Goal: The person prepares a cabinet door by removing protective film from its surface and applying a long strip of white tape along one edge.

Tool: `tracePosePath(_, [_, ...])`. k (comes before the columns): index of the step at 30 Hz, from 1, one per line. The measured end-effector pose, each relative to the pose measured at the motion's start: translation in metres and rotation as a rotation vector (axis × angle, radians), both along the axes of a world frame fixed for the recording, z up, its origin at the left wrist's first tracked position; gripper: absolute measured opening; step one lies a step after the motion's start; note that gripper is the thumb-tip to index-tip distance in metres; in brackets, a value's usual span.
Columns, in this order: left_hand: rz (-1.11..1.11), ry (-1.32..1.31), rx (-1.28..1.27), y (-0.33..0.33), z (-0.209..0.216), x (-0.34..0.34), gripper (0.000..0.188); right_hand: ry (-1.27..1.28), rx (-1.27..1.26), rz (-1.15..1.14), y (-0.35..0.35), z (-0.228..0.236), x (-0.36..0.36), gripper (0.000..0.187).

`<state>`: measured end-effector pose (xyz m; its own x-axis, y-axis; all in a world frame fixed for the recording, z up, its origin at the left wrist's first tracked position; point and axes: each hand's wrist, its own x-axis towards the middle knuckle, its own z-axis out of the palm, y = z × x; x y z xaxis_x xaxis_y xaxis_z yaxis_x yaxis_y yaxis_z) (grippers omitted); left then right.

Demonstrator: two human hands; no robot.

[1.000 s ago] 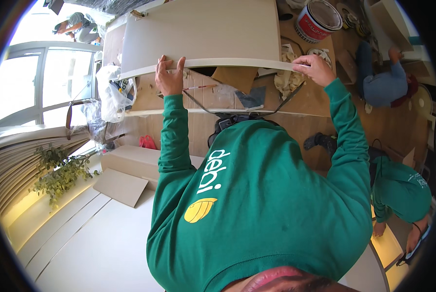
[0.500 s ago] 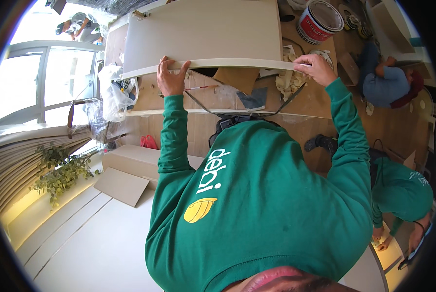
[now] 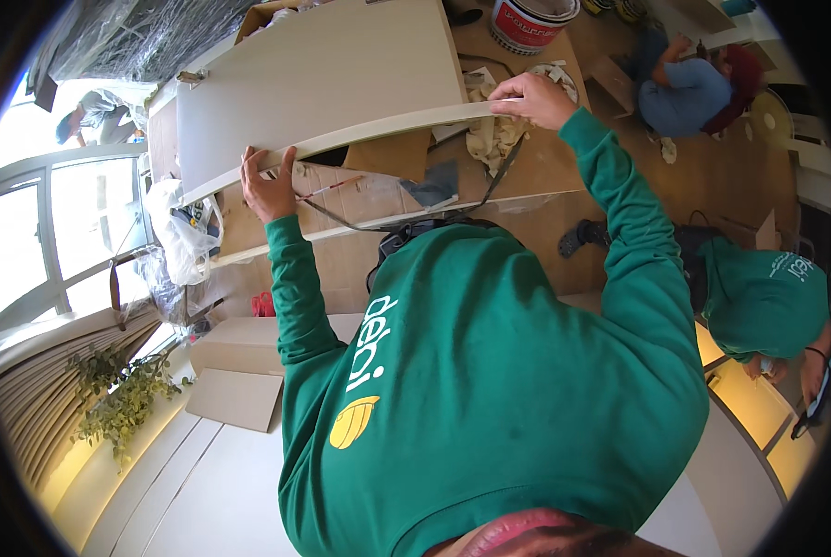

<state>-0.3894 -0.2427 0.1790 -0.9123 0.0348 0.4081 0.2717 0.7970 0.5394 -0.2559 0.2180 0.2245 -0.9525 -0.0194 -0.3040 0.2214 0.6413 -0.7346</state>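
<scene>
A large pale flat panel [image 3: 332,74] lies on the workbench in front of me. Along its near edge runs a thin, light edging strip [image 3: 388,123], which reaches past the panel's right corner. My left hand [image 3: 269,190] grips strip and panel edge near the left end, fingertips over the top face and thumb set apart. At the far end of the strip, my right hand [image 3: 538,100] pinches it between thumb and fingers, beyond the panel. Below the strip, a dark grey sheet [image 3: 431,183] and brown cardboard [image 3: 392,153] lie on the bench.
Crumpled cream paper [image 3: 492,139] lies under my right hand, and a red-and-white bucket [image 3: 530,26] stands beyond. A white plastic bag [image 3: 176,237] hangs at the bench's left end. One person in blue [image 3: 680,97] crouches at right; another in green [image 3: 768,292] works behind.
My view has swung, so panel, bench and both hands sit further left and the panel looks more tilted. Both hands keep their places on the strip. The co-worker in green has shifted posture.
</scene>
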Motion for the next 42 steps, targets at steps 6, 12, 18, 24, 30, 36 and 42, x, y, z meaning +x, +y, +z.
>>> tracePosePath(6, [-0.002, 0.006, 0.008, -0.002, -0.001, 0.0, 0.052, -0.041, -0.011, -0.002, -0.003, 0.002, 0.001, 0.025])
tracePosePath(12, [0.005, -0.008, 0.009, -0.001, 0.001, 0.002, 0.053, -0.02, -0.058, -0.014, -0.006, 0.003, 0.001, 0.026])
tracePosePath(18, [0.019, -0.001, 0.002, 0.0, 0.002, 0.002, 0.054, -0.033, -0.065, -0.028, -0.002, -0.001, 0.0, 0.026])
tracePosePath(24, [0.022, 0.006, 0.004, -0.002, -0.001, 0.001, 0.055, -0.038, -0.101, -0.031, -0.005, 0.003, 0.001, 0.025])
tracePosePath(30, [0.017, 0.003, 0.018, -0.001, -0.001, 0.001, 0.054, -0.04, -0.092, -0.005, -0.003, 0.003, -0.001, 0.025])
tracePosePath(36, [0.017, -0.001, 0.009, 0.0, 0.0, 0.002, 0.055, -0.028, -0.078, 0.001, -0.001, 0.0, -0.003, 0.026])
tracePosePath(42, [0.008, 0.025, -0.004, 0.001, 0.0, 0.003, 0.055, -0.026, -0.066, -0.012, 0.0, -0.005, -0.001, 0.025])
